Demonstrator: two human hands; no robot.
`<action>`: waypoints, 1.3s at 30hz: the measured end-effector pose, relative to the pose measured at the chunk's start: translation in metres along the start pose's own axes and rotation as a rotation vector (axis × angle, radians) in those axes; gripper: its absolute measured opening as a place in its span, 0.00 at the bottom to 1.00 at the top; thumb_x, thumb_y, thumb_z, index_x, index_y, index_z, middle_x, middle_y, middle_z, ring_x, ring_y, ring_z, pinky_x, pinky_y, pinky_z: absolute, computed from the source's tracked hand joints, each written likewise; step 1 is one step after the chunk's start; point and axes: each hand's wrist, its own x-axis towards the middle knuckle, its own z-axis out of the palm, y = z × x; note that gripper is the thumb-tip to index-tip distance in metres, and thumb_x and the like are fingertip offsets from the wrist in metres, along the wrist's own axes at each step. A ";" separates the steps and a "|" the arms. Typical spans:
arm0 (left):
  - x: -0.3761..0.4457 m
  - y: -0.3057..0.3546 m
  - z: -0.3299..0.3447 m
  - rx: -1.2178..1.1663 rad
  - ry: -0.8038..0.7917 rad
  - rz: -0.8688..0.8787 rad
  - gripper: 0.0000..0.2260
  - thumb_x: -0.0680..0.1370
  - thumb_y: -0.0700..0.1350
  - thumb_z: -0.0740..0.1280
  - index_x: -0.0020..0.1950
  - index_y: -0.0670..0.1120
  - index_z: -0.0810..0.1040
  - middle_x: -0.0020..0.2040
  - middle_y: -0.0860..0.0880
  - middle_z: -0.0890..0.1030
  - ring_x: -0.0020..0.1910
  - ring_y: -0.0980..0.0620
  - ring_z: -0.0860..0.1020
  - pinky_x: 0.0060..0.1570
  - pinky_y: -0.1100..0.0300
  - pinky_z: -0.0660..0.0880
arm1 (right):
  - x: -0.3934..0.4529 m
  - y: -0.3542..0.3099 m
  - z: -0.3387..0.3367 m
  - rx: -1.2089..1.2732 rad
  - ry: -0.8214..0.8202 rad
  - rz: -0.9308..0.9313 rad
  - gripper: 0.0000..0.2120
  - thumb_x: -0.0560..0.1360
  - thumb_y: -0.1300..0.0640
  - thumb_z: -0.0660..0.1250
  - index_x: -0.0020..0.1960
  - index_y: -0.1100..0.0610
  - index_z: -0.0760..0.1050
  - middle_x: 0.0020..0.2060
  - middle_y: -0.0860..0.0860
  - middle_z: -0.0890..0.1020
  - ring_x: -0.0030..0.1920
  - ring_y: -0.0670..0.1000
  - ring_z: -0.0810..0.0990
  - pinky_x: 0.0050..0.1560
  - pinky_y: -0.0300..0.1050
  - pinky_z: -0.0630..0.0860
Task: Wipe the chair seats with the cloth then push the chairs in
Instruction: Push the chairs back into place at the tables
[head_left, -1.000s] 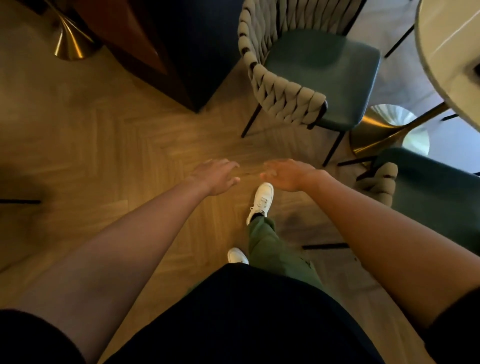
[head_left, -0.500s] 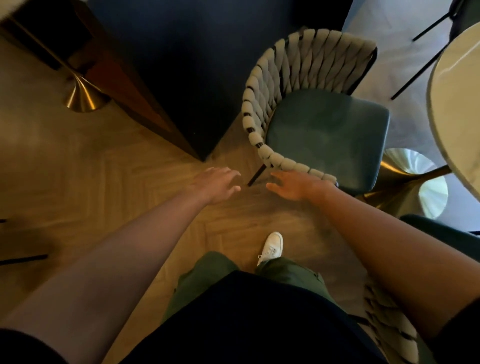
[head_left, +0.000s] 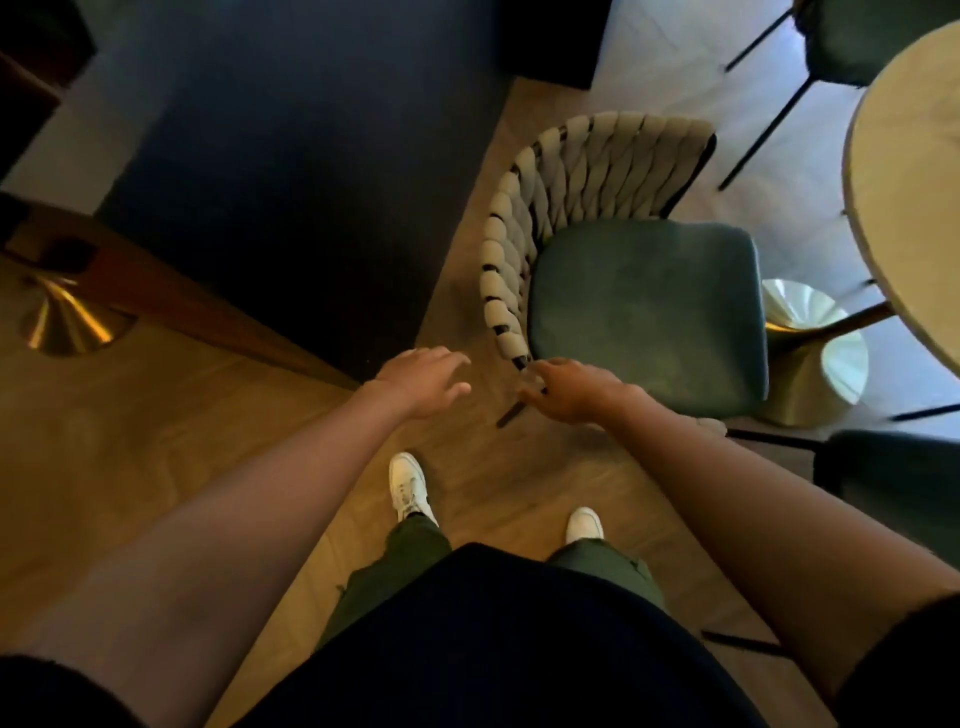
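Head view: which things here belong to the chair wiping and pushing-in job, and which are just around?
Job:
- chair, pulled out from the table
- second chair, lower right
- right hand, reaching the woven backrest
- left hand, open and empty
No cloth in view.

Just around:
- gold table base
- gold base, far left
- dark cabinet

Wood herringbone floor (head_left: 171, 467) under me, with the woven-back chair (head_left: 639, 306), my white sneakers (head_left: 410, 486) and a gold table base (head_left: 810, 348) standing on it.
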 end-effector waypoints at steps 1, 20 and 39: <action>0.011 -0.012 -0.008 0.007 -0.009 0.036 0.24 0.83 0.58 0.61 0.78 0.54 0.66 0.75 0.50 0.71 0.73 0.47 0.70 0.67 0.48 0.71 | 0.005 -0.008 -0.002 0.039 0.012 0.043 0.27 0.81 0.36 0.57 0.76 0.48 0.66 0.71 0.52 0.74 0.67 0.57 0.76 0.63 0.57 0.76; 0.186 -0.051 -0.109 0.309 -0.095 0.661 0.28 0.82 0.53 0.66 0.81 0.51 0.62 0.80 0.49 0.62 0.79 0.49 0.60 0.76 0.50 0.61 | 0.095 -0.038 -0.004 0.475 0.225 0.425 0.31 0.80 0.38 0.63 0.79 0.48 0.61 0.74 0.52 0.71 0.69 0.55 0.74 0.65 0.58 0.76; 0.332 -0.049 -0.118 0.929 -0.145 1.264 0.26 0.83 0.63 0.56 0.75 0.49 0.68 0.71 0.47 0.75 0.71 0.46 0.72 0.70 0.50 0.68 | 0.154 -0.055 0.000 0.369 0.237 0.500 0.17 0.83 0.50 0.63 0.68 0.54 0.65 0.60 0.55 0.79 0.52 0.58 0.81 0.46 0.56 0.79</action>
